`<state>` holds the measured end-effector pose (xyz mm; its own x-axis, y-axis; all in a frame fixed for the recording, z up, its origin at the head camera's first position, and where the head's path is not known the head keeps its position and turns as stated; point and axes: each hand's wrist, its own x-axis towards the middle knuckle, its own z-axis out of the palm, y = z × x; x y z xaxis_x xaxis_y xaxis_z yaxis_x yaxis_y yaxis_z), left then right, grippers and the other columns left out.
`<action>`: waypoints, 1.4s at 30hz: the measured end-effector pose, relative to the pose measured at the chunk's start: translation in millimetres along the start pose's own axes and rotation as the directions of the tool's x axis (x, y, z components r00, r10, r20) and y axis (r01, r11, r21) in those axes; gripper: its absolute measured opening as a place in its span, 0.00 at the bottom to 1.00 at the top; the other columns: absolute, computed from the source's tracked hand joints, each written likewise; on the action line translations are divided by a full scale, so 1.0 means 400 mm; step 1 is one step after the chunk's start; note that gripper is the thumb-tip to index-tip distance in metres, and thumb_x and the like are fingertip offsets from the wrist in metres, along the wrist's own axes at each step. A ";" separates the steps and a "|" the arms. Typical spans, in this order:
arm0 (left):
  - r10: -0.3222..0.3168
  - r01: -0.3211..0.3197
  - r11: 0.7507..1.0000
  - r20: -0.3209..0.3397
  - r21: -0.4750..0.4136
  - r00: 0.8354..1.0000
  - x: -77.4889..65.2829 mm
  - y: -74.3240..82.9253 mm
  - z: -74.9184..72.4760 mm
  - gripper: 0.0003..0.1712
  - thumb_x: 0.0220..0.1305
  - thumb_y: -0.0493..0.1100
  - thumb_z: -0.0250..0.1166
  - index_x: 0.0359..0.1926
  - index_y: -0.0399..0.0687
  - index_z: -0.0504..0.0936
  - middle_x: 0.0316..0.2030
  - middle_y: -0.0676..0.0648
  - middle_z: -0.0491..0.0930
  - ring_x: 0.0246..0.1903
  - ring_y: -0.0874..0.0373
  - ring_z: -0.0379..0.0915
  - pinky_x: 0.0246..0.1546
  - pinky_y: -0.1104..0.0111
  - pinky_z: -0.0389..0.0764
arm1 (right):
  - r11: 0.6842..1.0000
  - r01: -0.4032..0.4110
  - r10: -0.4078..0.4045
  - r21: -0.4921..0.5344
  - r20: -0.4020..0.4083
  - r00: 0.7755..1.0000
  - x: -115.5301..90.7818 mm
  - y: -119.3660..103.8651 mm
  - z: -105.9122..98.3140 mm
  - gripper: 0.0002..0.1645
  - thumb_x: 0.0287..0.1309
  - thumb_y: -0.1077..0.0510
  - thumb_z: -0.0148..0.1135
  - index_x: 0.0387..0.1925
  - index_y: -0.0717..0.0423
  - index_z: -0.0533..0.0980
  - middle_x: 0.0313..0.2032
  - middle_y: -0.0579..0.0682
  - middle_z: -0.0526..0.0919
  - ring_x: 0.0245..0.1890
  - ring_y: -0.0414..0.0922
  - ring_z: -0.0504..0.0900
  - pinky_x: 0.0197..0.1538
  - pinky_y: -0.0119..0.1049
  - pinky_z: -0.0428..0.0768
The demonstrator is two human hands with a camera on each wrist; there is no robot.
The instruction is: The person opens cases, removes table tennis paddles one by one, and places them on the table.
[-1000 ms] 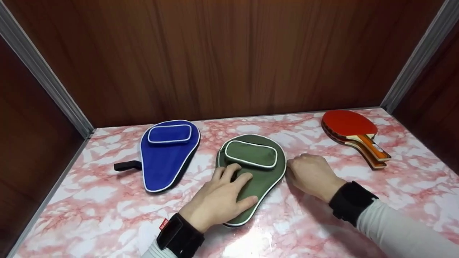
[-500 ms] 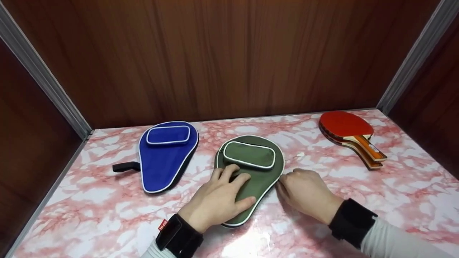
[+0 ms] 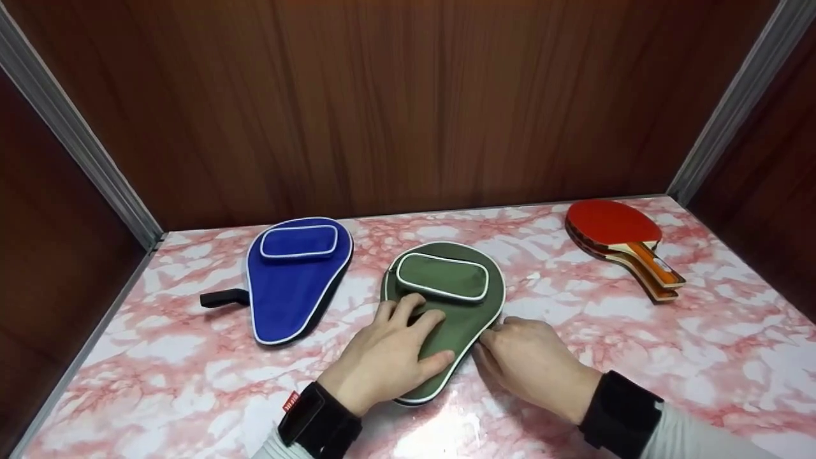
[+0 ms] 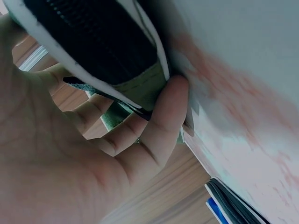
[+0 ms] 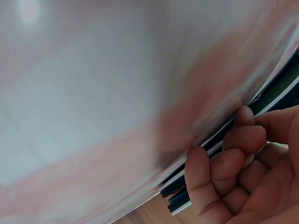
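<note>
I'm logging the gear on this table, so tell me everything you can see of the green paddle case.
The olive-green fabric paddle case, teardrop-shaped with white piping and a raised pocket at its wide end, lies flat on the pink marbled tabletop, narrow end toward the person. The left hand rests on it; the right hand's fingers curl at its right edge.

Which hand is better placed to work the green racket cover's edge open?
Probably the right hand: its curled fingertips sit at the green fabric racket cover edge, while the left hand lies on top.
</note>
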<state>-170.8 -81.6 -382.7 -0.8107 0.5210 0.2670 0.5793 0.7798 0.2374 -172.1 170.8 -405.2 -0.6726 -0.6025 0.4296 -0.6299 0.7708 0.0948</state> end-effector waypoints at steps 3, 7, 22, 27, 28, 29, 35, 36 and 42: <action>0.000 0.001 1.000 -0.013 0.018 1.000 0.000 0.004 0.003 0.31 0.76 0.65 0.65 0.72 0.58 0.81 0.71 0.42 0.72 0.60 0.41 0.74 0.42 0.47 0.87 | 1.000 0.007 -0.007 0.006 0.004 1.000 0.001 0.001 0.001 0.12 0.70 0.56 0.71 0.30 0.48 0.78 0.19 0.46 0.79 0.27 0.50 0.85 0.30 0.50 0.83; -0.005 0.005 0.999 -0.001 0.033 1.000 -0.001 0.015 0.001 0.32 0.78 0.65 0.64 0.73 0.56 0.80 0.71 0.40 0.72 0.60 0.39 0.74 0.42 0.48 0.87 | 1.000 -0.003 0.002 0.004 0.048 0.999 0.005 0.013 -0.002 0.13 0.68 0.57 0.73 0.29 0.48 0.77 0.20 0.46 0.80 0.26 0.50 0.84 0.29 0.50 0.83; 0.082 -0.086 0.993 0.053 0.080 0.995 0.004 0.020 0.013 0.36 0.76 0.69 0.65 0.80 0.72 0.75 0.78 0.46 0.70 0.77 0.38 0.64 0.67 0.39 0.71 | 0.992 -0.113 0.120 -0.052 0.167 0.979 0.063 0.103 0.011 0.13 0.63 0.62 0.72 0.26 0.51 0.77 0.21 0.51 0.81 0.27 0.55 0.84 0.31 0.54 0.83; 0.081 -0.086 0.993 0.070 0.077 0.994 0.011 0.019 0.020 0.37 0.77 0.70 0.63 0.81 0.70 0.74 0.81 0.46 0.67 0.79 0.35 0.61 0.71 0.35 0.67 | 0.994 -0.087 0.096 -0.068 0.141 0.985 0.063 0.100 0.019 0.12 0.61 0.64 0.71 0.27 0.54 0.76 0.20 0.52 0.80 0.26 0.55 0.83 0.31 0.53 0.83; 0.082 -0.087 0.993 0.069 0.078 0.994 0.012 0.019 0.020 0.37 0.77 0.70 0.63 0.81 0.70 0.73 0.81 0.46 0.67 0.79 0.35 0.61 0.71 0.35 0.67 | 0.994 -0.078 0.087 -0.073 0.132 0.987 0.060 0.099 0.018 0.11 0.61 0.64 0.72 0.27 0.54 0.76 0.20 0.52 0.79 0.26 0.55 0.82 0.30 0.53 0.83; 0.083 -0.088 0.993 0.067 0.079 0.994 0.013 0.018 0.019 0.37 0.77 0.71 0.63 0.81 0.70 0.73 0.81 0.47 0.67 0.79 0.36 0.61 0.71 0.35 0.67 | 0.995 -0.071 0.080 -0.075 0.124 0.989 0.056 0.097 0.016 0.11 0.61 0.64 0.72 0.27 0.54 0.76 0.20 0.52 0.79 0.25 0.55 0.82 0.30 0.53 0.83; 0.088 -0.093 0.992 0.064 0.083 0.994 0.016 0.015 0.020 0.38 0.77 0.72 0.62 0.81 0.71 0.73 0.81 0.47 0.67 0.79 0.36 0.62 0.71 0.36 0.67 | 0.996 -0.034 0.040 -0.080 0.080 0.996 0.030 0.081 0.008 0.13 0.63 0.62 0.73 0.27 0.52 0.76 0.18 0.49 0.78 0.24 0.52 0.80 0.27 0.51 0.80; 0.086 -0.092 0.992 0.067 0.083 0.994 0.016 0.015 0.021 0.38 0.77 0.72 0.62 0.82 0.71 0.73 0.81 0.47 0.67 0.79 0.36 0.61 0.71 0.36 0.67 | 0.996 -0.031 0.037 -0.078 0.079 0.996 0.026 0.078 0.006 0.13 0.63 0.62 0.73 0.27 0.51 0.76 0.18 0.49 0.77 0.23 0.52 0.80 0.27 0.50 0.80; 0.079 -0.086 0.993 0.080 0.086 0.994 0.015 0.013 0.026 0.38 0.78 0.72 0.60 0.82 0.71 0.72 0.81 0.47 0.66 0.79 0.37 0.61 0.71 0.37 0.67 | 0.999 -0.026 0.029 -0.036 0.105 0.994 0.006 0.058 -0.009 0.13 0.63 0.62 0.72 0.27 0.50 0.76 0.18 0.47 0.77 0.24 0.50 0.80 0.27 0.49 0.80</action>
<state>-173.5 -71.0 -389.4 -0.7667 0.6070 0.2093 0.6372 0.7592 0.1326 -186.9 187.8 -398.6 -0.7277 -0.5980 0.3360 -0.5982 0.7929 0.1157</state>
